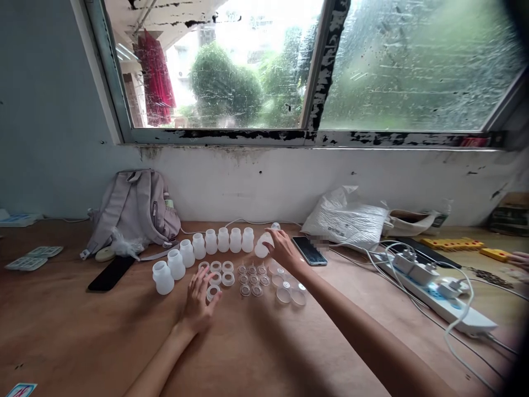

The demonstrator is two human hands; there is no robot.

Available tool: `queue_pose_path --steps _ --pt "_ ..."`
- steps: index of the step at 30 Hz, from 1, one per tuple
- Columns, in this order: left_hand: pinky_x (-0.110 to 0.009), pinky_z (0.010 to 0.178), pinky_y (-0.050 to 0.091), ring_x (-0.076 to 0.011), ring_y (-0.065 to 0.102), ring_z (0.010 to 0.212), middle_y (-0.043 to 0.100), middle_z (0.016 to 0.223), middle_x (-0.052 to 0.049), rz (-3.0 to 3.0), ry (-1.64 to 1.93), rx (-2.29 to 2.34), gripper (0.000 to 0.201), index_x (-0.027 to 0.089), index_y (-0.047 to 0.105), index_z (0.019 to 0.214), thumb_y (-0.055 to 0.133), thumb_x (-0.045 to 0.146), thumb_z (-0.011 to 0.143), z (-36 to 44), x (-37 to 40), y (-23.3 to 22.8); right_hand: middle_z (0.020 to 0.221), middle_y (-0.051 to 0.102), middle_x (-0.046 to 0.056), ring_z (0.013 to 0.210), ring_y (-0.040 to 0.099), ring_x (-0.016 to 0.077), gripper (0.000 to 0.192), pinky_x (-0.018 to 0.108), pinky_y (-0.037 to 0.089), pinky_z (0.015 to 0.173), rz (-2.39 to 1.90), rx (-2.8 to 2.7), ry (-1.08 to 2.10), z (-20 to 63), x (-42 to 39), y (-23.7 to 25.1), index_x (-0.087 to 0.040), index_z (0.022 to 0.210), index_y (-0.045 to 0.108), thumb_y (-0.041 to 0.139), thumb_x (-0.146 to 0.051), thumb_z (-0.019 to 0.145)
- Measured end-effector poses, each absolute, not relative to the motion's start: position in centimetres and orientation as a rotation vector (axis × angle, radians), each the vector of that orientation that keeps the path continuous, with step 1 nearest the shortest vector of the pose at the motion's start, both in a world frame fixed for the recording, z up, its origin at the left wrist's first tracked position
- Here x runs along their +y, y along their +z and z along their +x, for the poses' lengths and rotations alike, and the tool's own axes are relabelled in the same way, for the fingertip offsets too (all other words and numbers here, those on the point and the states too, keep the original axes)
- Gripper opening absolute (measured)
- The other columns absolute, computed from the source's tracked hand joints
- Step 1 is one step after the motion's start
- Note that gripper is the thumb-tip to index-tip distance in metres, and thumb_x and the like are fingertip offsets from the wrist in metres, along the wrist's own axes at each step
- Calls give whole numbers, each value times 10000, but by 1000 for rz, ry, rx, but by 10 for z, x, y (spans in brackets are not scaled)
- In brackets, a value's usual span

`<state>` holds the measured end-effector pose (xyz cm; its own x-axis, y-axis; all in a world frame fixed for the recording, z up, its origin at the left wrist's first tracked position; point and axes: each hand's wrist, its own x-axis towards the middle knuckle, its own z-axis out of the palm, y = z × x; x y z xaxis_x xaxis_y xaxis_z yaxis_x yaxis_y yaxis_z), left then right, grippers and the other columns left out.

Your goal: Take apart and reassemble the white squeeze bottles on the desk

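Several small translucent white bottles [210,241] stand upright in a curved row on the table. At the row's right end my right hand [285,249] has its fingers closed on one more white bottle [261,248], which looks slightly tilted. Behind those fingers a small pale object [275,226] partly shows. My left hand [198,300] lies low over a group of white rings [227,278], fingers spread, covering some of them; its fingertips are beside the nearest ring. Small clear round parts [253,280] sit in rows to the right of the rings, followed by larger clear domed covers [283,295].
A backpack [136,204] leans by the wall at left, near a black phone [111,273]. Another phone [309,251] lies beyond my right forearm. A silvery plastic bag [347,218], a power strip [467,314] with cables and yellow pieces [452,243] occupy the right. Another person's hand [519,260] shows at the edge.
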<state>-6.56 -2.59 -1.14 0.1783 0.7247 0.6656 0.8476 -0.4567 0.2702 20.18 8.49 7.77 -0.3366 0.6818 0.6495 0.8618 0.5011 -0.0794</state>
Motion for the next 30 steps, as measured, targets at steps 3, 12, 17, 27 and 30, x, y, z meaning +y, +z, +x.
queue_pose_path --steps 3,12,17,27,30 --pt "-444 965 317 -249 323 1221 370 1293 -118 -2262 -1286 -1531 413 206 375 1176 490 313 794 -45 -34 7 942 587 104 822 563 223 307 383 462 751 -1167 -1911 -156 205 45 81 -170 1076 474 480 -319 808" --pt "-363 796 464 -222 570 928 599 1033 -71 -2621 -1220 -1430 580 217 389 1174 604 443 686 17 -62 45 742 560 -5 661 572 133 300 279 518 588 -1017 -1593 1141 191 -57 55 -195 889 475 596 -412 721" --pt "-292 648 490 -190 607 754 633 870 -24 -2788 -1006 -1420 405 213 530 985 643 391 639 10 -69 39 758 605 22 716 584 160 344 297 503 624 -1026 -1577 1378 196 -66 47 -165 899 559 636 -419 680" --pt "-306 678 498 -190 604 750 641 864 -45 -2900 -1009 -1241 428 176 544 976 670 313 591 11 -80 35 770 623 29 718 580 162 329 284 465 626 -978 -1385 1538 205 -90 45 -161 848 567 709 -346 616" --pt "-310 688 503 -197 611 764 649 878 -49 -2914 -1027 -1198 436 177 546 986 673 303 589 10 -82 39 765 622 22 714 578 156 323 264 451 612 -942 -1362 1548 207 -93 43 -164 836 563 721 -326 605"
